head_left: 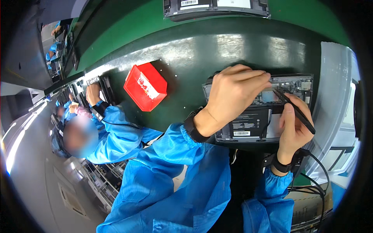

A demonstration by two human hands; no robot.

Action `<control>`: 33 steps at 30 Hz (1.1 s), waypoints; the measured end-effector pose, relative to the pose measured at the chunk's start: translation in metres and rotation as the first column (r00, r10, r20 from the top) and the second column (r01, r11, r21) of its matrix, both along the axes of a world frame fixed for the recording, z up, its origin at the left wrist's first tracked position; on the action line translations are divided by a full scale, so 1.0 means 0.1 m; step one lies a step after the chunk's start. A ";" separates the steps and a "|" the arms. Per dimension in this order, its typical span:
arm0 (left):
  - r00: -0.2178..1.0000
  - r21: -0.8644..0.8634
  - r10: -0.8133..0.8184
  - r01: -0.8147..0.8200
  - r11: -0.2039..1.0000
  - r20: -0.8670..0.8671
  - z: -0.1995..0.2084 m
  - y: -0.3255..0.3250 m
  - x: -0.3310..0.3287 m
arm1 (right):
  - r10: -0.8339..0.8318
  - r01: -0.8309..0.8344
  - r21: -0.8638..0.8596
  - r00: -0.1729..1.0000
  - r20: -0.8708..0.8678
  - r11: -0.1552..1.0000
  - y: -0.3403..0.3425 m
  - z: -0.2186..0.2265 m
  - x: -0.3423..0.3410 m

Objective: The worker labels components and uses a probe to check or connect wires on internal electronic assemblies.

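An opened laptop base lies on the dark green mat, its circuit board and black battery exposed. Over the board's left part, my left hand rests with its fingers bent and pressed together; what they pinch, if anything, is hidden. Black tweezers are gripped in my right hand. Their tips point down at the board, close to a pale square patch and near my left fingertips. Each wrist wears a black band.
A red tray holding small white bits stands left of the laptop, with a few bits scattered beside it. Another laptop base is at the far edge. A translucent plastic bin stands right. A co-worker in blue works at left.
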State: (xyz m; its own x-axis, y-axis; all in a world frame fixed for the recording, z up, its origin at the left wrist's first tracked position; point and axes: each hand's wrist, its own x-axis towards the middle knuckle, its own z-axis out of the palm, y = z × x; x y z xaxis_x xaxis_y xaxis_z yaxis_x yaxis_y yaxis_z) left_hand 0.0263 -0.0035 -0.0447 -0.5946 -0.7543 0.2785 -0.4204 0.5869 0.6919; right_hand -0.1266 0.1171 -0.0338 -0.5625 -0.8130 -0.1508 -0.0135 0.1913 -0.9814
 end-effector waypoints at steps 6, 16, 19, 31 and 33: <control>0.993 -0.181 -0.111 0.115 0.977 0.034 -0.11 -0.05 0.09 | 0.011 -0.012 -0.029 0.999 -0.043 1.000 -0.10 -0.01 0.07; 0.849 -0.254 -0.394 0.492 0.833 0.352 0.17 -0.33 0.13 | -0.068 0.067 -0.037 0.998 -0.017 0.997 -0.13 -0.04 0.07; 0.678 -0.113 -0.457 0.620 0.776 0.576 0.37 -0.38 0.06 | -0.079 0.079 0.001 0.997 0.027 0.997 -0.13 -0.03 0.06; 0.874 -0.144 -0.266 0.349 0.926 0.408 0.23 -0.18 0.03 | -0.011 0.010 -0.061 1.000 -0.027 0.998 -0.09 -0.08 -0.01; 0.948 -0.023 -0.194 0.206 0.978 0.251 0.22 -0.19 0.06 | -0.017 0.017 -0.001 1.000 -0.001 1.000 -0.15 0.03 0.03</control>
State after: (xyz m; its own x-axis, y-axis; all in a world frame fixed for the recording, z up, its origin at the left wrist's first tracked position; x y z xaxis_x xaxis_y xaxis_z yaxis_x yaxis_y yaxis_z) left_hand 0.0324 -0.0227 -0.0223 -0.7863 -0.6024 0.1375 -0.4449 0.7064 0.5506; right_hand -0.1240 0.1023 -0.0305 -0.5766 -0.8033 -0.1494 -0.0107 0.1903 -0.9817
